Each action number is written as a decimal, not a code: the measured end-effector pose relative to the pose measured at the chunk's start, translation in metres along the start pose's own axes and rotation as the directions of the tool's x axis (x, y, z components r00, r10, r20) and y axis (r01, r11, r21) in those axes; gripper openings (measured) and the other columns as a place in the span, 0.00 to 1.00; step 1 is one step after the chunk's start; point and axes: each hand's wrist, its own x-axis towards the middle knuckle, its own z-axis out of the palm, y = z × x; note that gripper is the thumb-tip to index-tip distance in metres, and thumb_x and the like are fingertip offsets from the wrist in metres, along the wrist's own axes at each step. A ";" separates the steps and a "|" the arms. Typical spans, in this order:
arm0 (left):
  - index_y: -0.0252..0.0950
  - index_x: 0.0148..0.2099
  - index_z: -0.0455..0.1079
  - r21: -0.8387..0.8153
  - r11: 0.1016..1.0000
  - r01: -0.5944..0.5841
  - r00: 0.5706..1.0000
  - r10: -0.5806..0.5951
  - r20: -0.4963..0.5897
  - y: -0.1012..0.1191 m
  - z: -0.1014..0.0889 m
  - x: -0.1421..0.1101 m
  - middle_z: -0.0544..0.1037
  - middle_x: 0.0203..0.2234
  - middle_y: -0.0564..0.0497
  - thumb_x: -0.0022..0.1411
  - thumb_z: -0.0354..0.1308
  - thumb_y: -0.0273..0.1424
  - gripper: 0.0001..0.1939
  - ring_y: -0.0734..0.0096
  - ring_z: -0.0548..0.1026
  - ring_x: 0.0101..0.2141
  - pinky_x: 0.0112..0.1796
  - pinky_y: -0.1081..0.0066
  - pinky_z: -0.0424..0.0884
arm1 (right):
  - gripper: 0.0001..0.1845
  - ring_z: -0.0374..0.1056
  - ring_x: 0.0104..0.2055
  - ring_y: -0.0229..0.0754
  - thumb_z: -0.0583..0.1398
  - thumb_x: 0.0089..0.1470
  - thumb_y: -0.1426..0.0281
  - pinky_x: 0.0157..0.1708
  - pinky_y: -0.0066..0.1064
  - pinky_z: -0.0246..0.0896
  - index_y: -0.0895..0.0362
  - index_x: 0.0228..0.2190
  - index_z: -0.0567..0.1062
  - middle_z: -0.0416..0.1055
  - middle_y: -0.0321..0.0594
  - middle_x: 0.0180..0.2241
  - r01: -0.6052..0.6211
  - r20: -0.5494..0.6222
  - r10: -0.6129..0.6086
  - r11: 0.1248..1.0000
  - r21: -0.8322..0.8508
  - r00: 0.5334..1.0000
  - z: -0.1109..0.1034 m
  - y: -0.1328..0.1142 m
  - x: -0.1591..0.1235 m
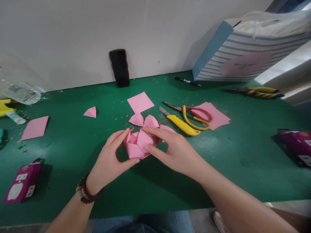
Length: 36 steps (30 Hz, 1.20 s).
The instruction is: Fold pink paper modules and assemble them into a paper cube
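Note:
Both hands hold a folded pink paper flower (pixel 137 144) just above the green table (pixel 228 161). My left hand (pixel 110 158) cups it from the left, thumb under and fingers curled over its top. My right hand (pixel 173 149) pinches a petal on its right side between thumb and fingers. Small folded pink pieces (pixel 144 120) lie just behind the flower. A flat pink square (pixel 140 102) lies farther back.
Scissors (pixel 191 115) and a yellow utility knife (pixel 181 124) lie to the right beside pink sheets (pixel 216 116). A phone (pixel 119 68) leans on the wall, a striped bag (pixel 243 51) stands back right, purple boxes (pixel 23 183) sit at both sides.

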 end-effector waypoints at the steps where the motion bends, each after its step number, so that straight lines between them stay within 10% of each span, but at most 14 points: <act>1: 0.51 0.66 0.58 -0.012 1.000 0.001 1.000 -0.001 0.002 0.000 0.000 0.000 0.66 0.60 0.49 0.53 0.69 0.38 0.41 0.56 0.65 0.60 0.56 0.53 0.69 | 0.22 0.74 0.39 0.42 0.61 0.56 0.66 0.39 0.34 0.70 0.55 0.53 0.73 0.78 0.41 0.47 0.012 0.000 -0.012 1.000 -0.003 1.000 0.000 0.000 0.000; 13: 0.48 0.61 0.64 -0.173 0.984 0.044 0.999 -0.044 0.001 0.005 -0.003 0.002 0.68 0.60 0.48 0.51 0.70 0.33 0.36 0.56 0.70 0.57 0.49 0.60 0.77 | 0.20 0.75 0.36 0.40 0.62 0.56 0.69 0.37 0.34 0.71 0.53 0.51 0.73 0.78 0.38 0.47 0.008 0.031 -0.007 1.000 -0.025 0.999 0.002 -0.005 -0.002; 28: 0.53 0.64 0.60 0.060 0.988 -0.143 0.977 0.131 0.171 0.000 -0.014 0.003 0.62 0.64 0.49 0.54 0.67 0.29 0.37 0.52 0.61 0.63 0.60 0.52 0.65 | 0.24 0.76 0.39 0.44 0.60 0.58 0.56 0.36 0.34 0.71 0.52 0.53 0.73 0.79 0.41 0.41 -0.075 0.141 0.071 0.997 0.029 0.987 -0.010 -0.001 -0.003; 36: 0.52 0.65 0.58 0.090 0.977 -0.193 0.953 0.165 0.253 -0.005 -0.023 0.002 0.60 0.66 0.50 0.56 0.62 0.24 0.37 0.51 0.60 0.64 0.60 0.49 0.63 | 0.14 0.74 0.32 0.43 0.56 0.60 0.67 0.34 0.35 0.70 0.56 0.43 0.79 0.79 0.44 0.39 -0.186 -0.160 0.157 0.966 -0.182 0.974 -0.019 0.034 0.019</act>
